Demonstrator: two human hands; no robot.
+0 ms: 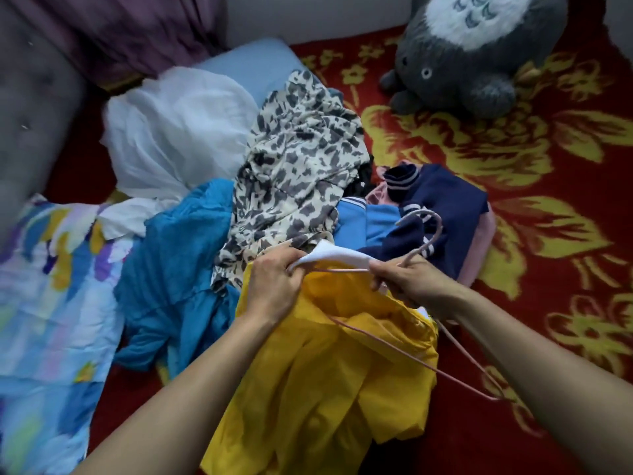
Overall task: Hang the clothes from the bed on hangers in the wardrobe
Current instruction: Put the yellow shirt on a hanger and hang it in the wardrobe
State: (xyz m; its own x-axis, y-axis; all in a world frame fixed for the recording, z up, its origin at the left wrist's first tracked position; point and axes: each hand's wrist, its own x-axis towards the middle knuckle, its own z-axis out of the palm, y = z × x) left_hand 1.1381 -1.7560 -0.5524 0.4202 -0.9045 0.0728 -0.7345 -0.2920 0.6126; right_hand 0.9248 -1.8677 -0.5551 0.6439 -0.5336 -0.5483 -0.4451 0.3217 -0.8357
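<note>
Left hand (pixel 274 286): fingers curled, pinching the white collar (pixel 337 257) of the yellow garment (pixel 325 371). Right hand (pixel 407 282): closed round the neck of the pink wire hanger (pixel 425 246) at the collar's other end; one hanger arm lies across the yellow cloth. I see the garment hanging from both hands above the bed (pixel 513 149), which has a red cover with yellow flowers. Just beyond lies the clothes heap: leopard-print piece (pixel 298 159), teal piece (pixel 178 269), navy striped piece (pixel 442 200), white sheer fabric (pixel 178 132). Grey plush toy (pixel 472 56) sits at the far right, the floral quilt (pixel 44 303) at left, the purple curtain (pixel 137 29) behind. No wardrobe in view.
</note>
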